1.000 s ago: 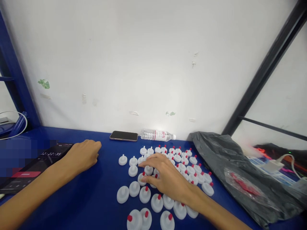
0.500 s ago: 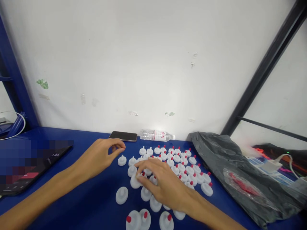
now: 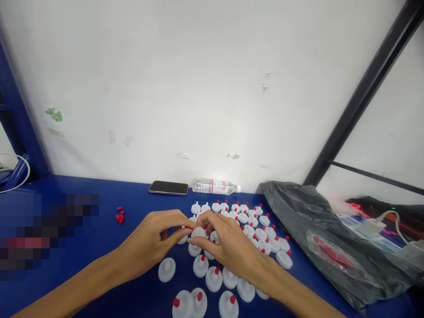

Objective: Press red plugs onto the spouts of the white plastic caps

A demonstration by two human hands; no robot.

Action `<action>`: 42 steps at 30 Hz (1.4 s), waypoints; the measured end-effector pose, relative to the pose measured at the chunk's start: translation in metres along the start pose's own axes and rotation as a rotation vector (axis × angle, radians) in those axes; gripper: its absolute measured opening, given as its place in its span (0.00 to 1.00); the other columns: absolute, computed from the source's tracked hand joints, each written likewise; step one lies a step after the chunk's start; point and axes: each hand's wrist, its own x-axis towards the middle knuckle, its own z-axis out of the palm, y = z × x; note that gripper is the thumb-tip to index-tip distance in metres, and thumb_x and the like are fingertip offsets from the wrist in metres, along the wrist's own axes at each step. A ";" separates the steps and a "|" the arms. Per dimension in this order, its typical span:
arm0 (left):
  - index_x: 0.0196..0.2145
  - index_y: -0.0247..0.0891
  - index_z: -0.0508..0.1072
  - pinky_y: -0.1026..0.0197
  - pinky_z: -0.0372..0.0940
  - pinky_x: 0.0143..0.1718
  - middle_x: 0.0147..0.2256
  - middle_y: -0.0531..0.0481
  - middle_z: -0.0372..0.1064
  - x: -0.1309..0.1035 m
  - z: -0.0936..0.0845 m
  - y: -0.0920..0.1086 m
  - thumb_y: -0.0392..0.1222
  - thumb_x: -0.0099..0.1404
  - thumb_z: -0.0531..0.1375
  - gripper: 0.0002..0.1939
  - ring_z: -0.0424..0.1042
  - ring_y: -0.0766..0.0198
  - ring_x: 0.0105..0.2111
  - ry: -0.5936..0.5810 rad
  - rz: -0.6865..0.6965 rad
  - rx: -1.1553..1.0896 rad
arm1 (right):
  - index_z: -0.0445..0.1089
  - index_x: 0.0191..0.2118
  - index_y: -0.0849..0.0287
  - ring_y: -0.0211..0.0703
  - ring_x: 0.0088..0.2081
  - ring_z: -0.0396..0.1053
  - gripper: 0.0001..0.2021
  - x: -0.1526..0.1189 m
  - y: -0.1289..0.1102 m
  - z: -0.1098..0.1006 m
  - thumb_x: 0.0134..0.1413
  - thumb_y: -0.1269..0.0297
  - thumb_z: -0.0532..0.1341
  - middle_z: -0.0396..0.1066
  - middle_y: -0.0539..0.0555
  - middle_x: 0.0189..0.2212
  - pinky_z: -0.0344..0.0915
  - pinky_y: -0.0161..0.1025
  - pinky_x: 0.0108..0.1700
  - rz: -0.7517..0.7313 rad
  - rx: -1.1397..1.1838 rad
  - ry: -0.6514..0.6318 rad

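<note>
My left hand pinches a small red cap, mostly hidden by the fingertips, against the tip of a white nozzle lid. My right hand grips that white nozzle lid by its round base, tilted towards the left hand. The two hands meet above the blue table. Around them stand many white nozzle lids, most with red caps on their spouts, such as the one in front. A bare-spouted lid lies by the left wrist.
Several loose red caps lie to the left on the blue table. At the back are a phone and a plastic bottle. A dark grey bag with a clear packet of red pieces covers the right side.
My left hand has moved right and down to meet my right hand. The right hand has lifted a white nozzle lid and turned it towards the left fingertips. The loose red caps are uncovered.
</note>
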 end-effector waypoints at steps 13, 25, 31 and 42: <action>0.45 0.44 0.83 0.66 0.62 0.27 0.33 0.55 0.79 0.002 0.005 -0.001 0.48 0.73 0.60 0.13 0.71 0.68 0.28 0.114 -0.043 0.079 | 0.72 0.55 0.48 0.46 0.48 0.77 0.16 0.002 0.010 0.008 0.63 0.62 0.70 0.79 0.50 0.49 0.73 0.44 0.51 -0.237 0.013 0.223; 0.36 0.36 0.75 0.69 0.64 0.29 0.29 0.55 0.76 -0.007 0.013 -0.016 0.26 0.72 0.49 0.16 0.71 0.72 0.23 0.146 0.319 0.136 | 0.66 0.63 0.58 0.47 0.54 0.76 0.19 -0.003 0.008 0.014 0.70 0.69 0.62 0.79 0.57 0.52 0.74 0.42 0.57 -0.604 -0.116 0.325; 0.39 0.40 0.79 0.67 0.63 0.29 0.29 0.54 0.76 0.002 -0.005 0.000 0.39 0.76 0.55 0.13 0.71 0.69 0.26 0.078 0.220 0.194 | 0.67 0.60 0.59 0.49 0.55 0.75 0.16 -0.002 0.003 0.010 0.70 0.69 0.61 0.77 0.59 0.54 0.74 0.46 0.58 -0.515 -0.220 0.321; 0.37 0.46 0.79 0.56 0.59 0.29 0.33 0.45 0.80 -0.003 -0.084 -0.045 0.49 0.64 0.60 0.10 0.78 0.46 0.34 -0.150 -0.388 0.776 | 0.73 0.45 0.54 0.45 0.45 0.73 0.05 -0.007 -0.005 0.005 0.67 0.70 0.62 0.77 0.52 0.42 0.68 0.48 0.54 -0.327 -0.093 0.209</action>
